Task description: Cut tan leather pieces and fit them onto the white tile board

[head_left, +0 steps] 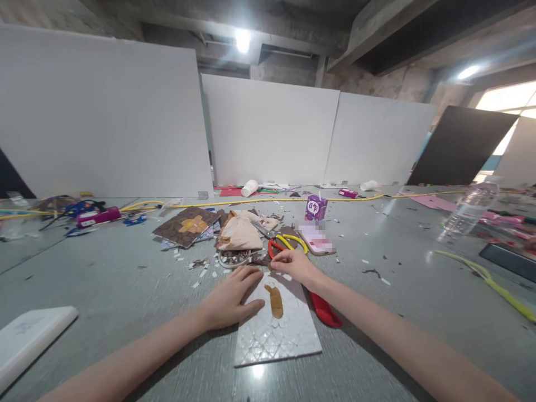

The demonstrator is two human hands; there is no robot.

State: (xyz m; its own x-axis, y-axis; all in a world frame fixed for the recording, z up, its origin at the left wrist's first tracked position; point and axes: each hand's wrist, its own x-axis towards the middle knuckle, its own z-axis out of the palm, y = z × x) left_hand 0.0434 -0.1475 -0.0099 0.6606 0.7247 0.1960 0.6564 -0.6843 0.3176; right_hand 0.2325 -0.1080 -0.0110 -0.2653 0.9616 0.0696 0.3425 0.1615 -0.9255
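A white mosaic-patterned board [285, 335] lies on the grey table in front of me, with a few brown pieces [275, 301] stuck near its middle. My left hand [232, 298] rests flat on the board's left edge, fingers spread. My right hand [293, 262] is at the board's far end, fingertips pinched together over small brown bits; whether it holds one I cannot tell. Scissors with red and yellow handles [287, 243] lie just beyond that hand. A red tool [324, 310] lies under my right forearm.
Beyond lie a brown mosaic board [186, 226], a beige cloth bag [240, 231], a round dish of chips [233, 258], a phone [317, 239], a purple carton [315, 207] and a yellow cable [259, 201]. A water bottle [469, 209] stands right; a white board [29, 338] lies left.
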